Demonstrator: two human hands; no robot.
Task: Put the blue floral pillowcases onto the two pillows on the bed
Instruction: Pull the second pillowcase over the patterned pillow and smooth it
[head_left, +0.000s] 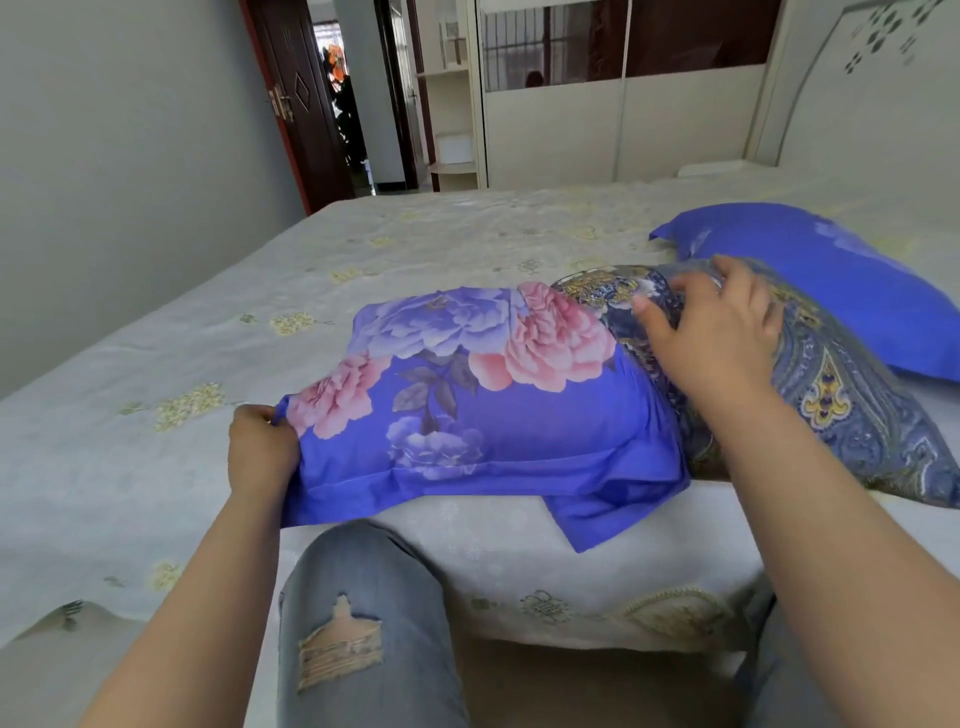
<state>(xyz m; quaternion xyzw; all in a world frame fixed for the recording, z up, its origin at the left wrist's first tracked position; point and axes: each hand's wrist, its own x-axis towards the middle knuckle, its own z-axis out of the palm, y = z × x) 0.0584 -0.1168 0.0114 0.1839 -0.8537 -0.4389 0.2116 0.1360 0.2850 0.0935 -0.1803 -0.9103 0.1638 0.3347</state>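
**Blue floral case half on, pillow end still exposed**

Blue cotton is pinched in the left hand (262, 449), which is clenched on the closed corner of the blue floral pillowcase (483, 410). The right hand (714, 332) lies spread, fingers curled, on the exposed paisley pillow (852, 410), pressing rather than gripping; no cloth is visibly held there.

Between the two hands the case covers the pillow's near half, and the open hem lies slack just below the right forearm. Beyond the right hand a second blue-cased pillow (831, 275) rests on the bed (156, 322), apparently finished.

Assessment: the fabric is thin, light and limp and will bunch rather than slide. The pillow is soft and compressible. Best hold is probably the open hem at its two corners, drawing it toward the right while the far corner stays anchored.
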